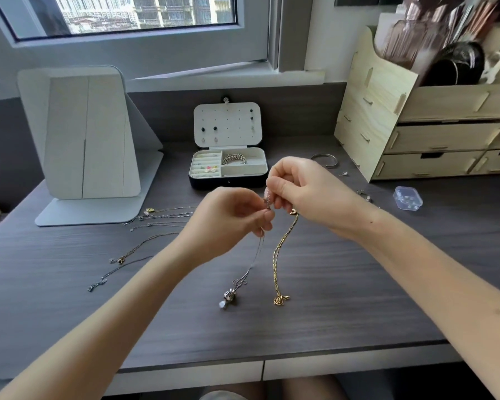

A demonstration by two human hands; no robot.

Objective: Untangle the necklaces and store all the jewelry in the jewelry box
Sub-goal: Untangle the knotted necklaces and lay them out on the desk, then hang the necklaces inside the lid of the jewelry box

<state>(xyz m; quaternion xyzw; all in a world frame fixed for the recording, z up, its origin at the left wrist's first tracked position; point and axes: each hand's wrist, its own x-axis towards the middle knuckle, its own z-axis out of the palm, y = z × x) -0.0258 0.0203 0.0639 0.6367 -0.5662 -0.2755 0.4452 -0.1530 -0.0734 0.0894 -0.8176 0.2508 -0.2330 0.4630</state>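
Our left fingers (267,217) pinch the silver necklace (254,262), our right fingers (282,194) the gold necklace (280,255); both dangle onto the surface (344,298).

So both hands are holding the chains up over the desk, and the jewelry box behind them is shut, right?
Not quite: the head view shows the jewelry box open, with its lid standing upright. The rest holds: the left hand and right hand both pinch the chains up over the desk.
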